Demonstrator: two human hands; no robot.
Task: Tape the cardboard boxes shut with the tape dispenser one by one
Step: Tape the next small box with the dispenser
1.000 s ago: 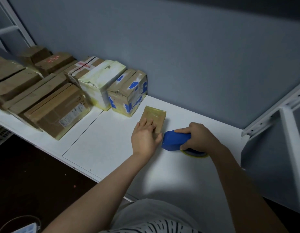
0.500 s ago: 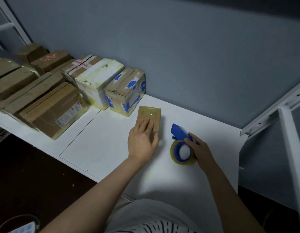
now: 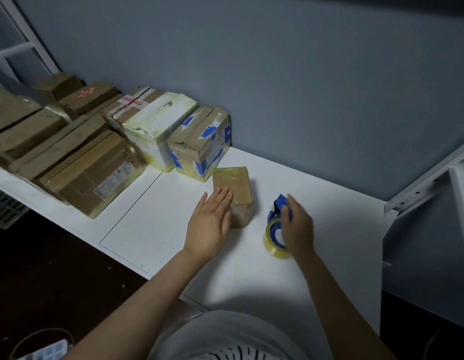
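Surface: white tabletop (image 3: 158, 229) shoved up against a blue-grey wall (image 3: 303, 74), pretty dim in here.
Small box (image 3: 234, 188): brown cardboard, shut and shiny with clear tape, sitting mid-table. No way to see what's inside.
Left hand (image 3: 210, 224): flat and relaxed, fingers straight, resting on the near-left part of the small box's top. Not gripping anything.
Tape dispenser (image 3: 275, 224): blue, with a clear tape roll, standing on the table just right of the small box, not touching it.
Right hand (image 3: 297, 227): laid against the dispenser's right side, fingers fairly straight. The thumb is hidden, so I can't tell if it's really holding on.
Other boxes: a blue-patched box (image 3: 199, 144), a white box (image 3: 158, 126) and a labelled brown box (image 3: 93, 175) at the back left, all closed.
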